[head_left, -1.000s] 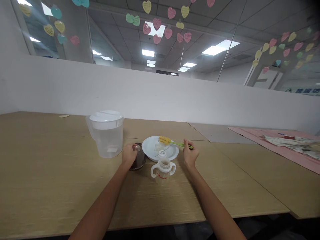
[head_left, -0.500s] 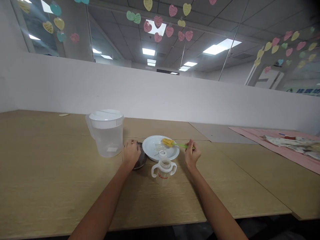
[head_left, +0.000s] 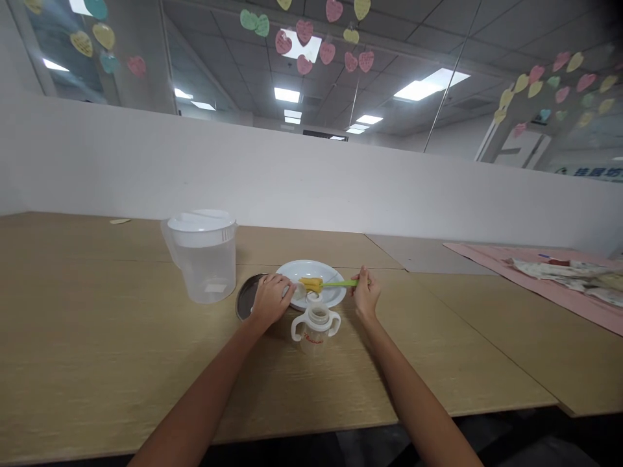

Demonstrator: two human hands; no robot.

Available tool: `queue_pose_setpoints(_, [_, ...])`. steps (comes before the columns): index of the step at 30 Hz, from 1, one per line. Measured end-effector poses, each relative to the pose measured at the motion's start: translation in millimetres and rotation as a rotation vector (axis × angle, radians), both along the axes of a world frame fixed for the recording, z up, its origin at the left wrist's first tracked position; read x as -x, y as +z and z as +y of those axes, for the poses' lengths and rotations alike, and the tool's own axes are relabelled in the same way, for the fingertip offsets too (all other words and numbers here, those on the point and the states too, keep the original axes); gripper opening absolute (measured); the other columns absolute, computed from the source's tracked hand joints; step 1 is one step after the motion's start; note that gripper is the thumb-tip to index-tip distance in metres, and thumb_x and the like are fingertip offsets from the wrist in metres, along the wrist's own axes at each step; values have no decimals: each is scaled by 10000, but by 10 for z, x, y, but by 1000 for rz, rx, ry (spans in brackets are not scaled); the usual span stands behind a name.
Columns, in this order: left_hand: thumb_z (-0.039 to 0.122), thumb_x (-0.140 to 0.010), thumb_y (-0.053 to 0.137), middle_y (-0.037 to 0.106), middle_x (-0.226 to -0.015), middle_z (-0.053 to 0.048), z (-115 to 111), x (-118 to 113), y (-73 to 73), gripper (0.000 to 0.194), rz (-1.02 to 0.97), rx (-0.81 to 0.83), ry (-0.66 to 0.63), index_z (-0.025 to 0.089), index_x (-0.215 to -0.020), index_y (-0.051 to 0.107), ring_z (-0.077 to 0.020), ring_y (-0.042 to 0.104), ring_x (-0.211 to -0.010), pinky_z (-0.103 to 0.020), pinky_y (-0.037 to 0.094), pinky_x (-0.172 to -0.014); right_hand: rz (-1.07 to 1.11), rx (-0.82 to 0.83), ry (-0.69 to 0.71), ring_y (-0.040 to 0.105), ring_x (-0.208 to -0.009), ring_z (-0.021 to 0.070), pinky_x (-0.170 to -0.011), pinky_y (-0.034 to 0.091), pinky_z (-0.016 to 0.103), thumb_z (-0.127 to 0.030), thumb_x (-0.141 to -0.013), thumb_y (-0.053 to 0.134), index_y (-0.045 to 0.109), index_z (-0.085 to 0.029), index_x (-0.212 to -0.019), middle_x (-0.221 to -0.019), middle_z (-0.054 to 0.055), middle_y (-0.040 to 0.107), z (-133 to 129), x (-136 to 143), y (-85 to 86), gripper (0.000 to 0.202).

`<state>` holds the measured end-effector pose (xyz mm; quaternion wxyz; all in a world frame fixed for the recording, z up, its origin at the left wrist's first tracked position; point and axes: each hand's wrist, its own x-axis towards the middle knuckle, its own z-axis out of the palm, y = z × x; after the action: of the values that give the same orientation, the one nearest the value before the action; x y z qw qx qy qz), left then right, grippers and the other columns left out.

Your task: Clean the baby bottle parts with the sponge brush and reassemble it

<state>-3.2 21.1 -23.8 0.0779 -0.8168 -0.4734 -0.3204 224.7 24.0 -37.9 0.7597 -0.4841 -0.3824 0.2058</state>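
Note:
My right hand (head_left: 366, 292) is closed around the green handle of a bottle brush (head_left: 339, 283), whose yellow sponge head lies level over the white plate (head_left: 287, 267). My left hand (head_left: 273, 297), fingers bent and closed, grips a small clear cap (head_left: 298, 292) just left of the sponge head. Whether the sponge touches the cap I cannot tell. Below that hand, partly covered by it, is a dark round tray (head_left: 246, 297). A clear baby bottle (head_left: 315, 331) with two white handles stands upright and uncapped in front of the plate. Behind its mouth, a white ring-shaped piece (head_left: 314, 298) rests on the plate.
A translucent lidded pitcher (head_left: 207, 269) stands left of the tray. At the far right a pink cloth (head_left: 479, 256) bears patterned fabric (head_left: 545, 272). A low white wall (head_left: 302, 188) closes off the back of the wooden table (head_left: 146, 363).
My left hand has moved right from the dark tray to the plate's left edge and now holds the clear cap. The brush has shifted left, its sponge head nearing that hand.

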Motion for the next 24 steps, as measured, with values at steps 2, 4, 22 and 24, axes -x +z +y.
queue_pose_setpoints(2, [332,-916,361,660,-1065,-56,-1,3,-1,321,-20,14,-17,210,-919,658,-204,550,-1046,-393,359,-931,46,-2,7,387,-327,97,-356,291,227,-663,-770,461,475,-191,-591,-380,-73,387,-2,3,14,505])
queue_pose_setpoints(4, [355,-913,372,614,-1174,-65,-4,3,-4,316,-43,28,-25,231,-998,651,-215,524,-1112,-407,353,-950,78,-5,24,384,-317,96,-348,289,226,-645,-773,476,475,-190,-587,-371,-73,387,0,8,18,492])
queue_pose_setpoints(22, [303,-740,664,606,-1175,-56,-40,-22,50,575,-388,-14,-129,231,-1263,436,-205,578,-1080,-340,440,-962,256,-20,-45,361,-319,77,-334,293,223,-573,-724,582,505,-185,-600,-393,-84,395,47,-60,16,414])
queue_pose_setpoints(24, [268,-743,659,599,-1200,-62,-49,-23,64,566,-382,-6,-121,220,-1261,437,-211,563,-1111,-353,425,-986,301,-37,-50,339,-331,66,-338,287,215,-551,-706,617,519,-180,-622,-401,-92,384,58,-84,24,394])
